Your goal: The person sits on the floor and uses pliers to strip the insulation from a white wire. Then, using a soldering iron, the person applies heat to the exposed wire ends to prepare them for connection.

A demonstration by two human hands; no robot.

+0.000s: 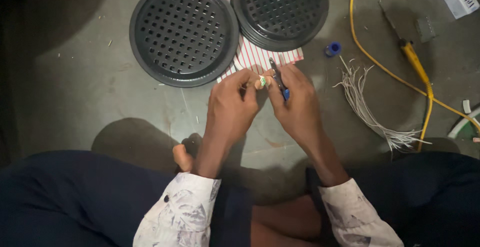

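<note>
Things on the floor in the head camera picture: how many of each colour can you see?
Black: 2, a round holed grille and a stack of round grilles
Yellow: 2, a cable and a yellow-handled tool
Blue: 1, a small cap
White: 1, a bundle of wires
Total: 6

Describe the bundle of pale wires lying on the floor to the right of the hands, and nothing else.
The bundle of pale wires is a loose sheaf of thin whitish strands, seemingly plastic-coated. It lies flat on the grey floor, running diagonally from upper left to lower right. The upper ends fan apart and curl; the lower ends spread out beside the yellow cable. Neither hand touches it; the right hand is the nearer.
</note>
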